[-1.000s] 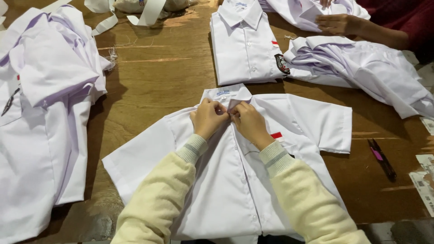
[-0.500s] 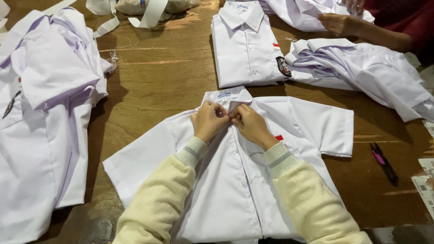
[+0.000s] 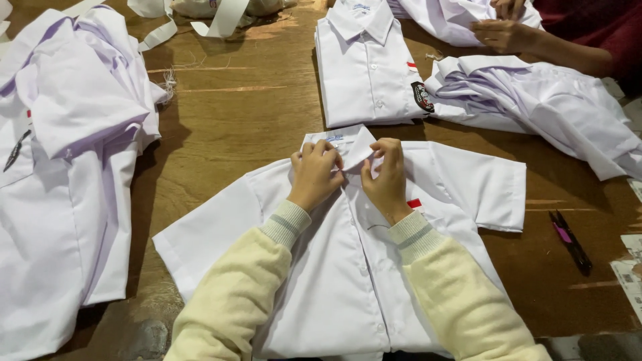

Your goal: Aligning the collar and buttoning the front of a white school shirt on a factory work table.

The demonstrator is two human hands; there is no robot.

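Hands, 2, both at the collar of a white short-sleeved shirt [image 3: 348, 267] spread front-up on a brown wooden table [image 3: 234, 127].

Head view, 1 of 1:
- Left hand [image 3: 314, 175]: fingers curled shut, pinching the collar [image 3: 353, 144] at its left side, beside the neck opening.
- Right hand [image 3: 384, 177]: fingers bent, pinching the right collar point and the top of the button placket.
- Sleeves: 2, cream knit with ribbed grey-striped cuffs.
- Shirt position: centre of the table, collar away from the wearer, both short sleeves spread outwards, a small red patch [image 3: 414, 203] on the chest just beside the right wrist.

Change against the 2 earlier pictures: the hands have stayed at the collar and the fingers have crept slightly; the right collar point now stands lifted and folded between them. The shirt has not shifted on the table. Judged reading: the work at the neck is in progress, not finished, as the grip on both sides is kept.

Surroundings:
- Heap of white shirts [image 3: 60, 167], left edge.
- Folded white shirt with badge [image 3: 368, 73], beyond the collar.
- Loose white shirt [image 3: 542, 107], right, near another person's hand [image 3: 498, 33] in a dark red sleeve.
- Black and pink thread snips [image 3: 570, 242], right of the shirt, apart from it.
- White fabric strips [image 3: 221, 17], far edge.
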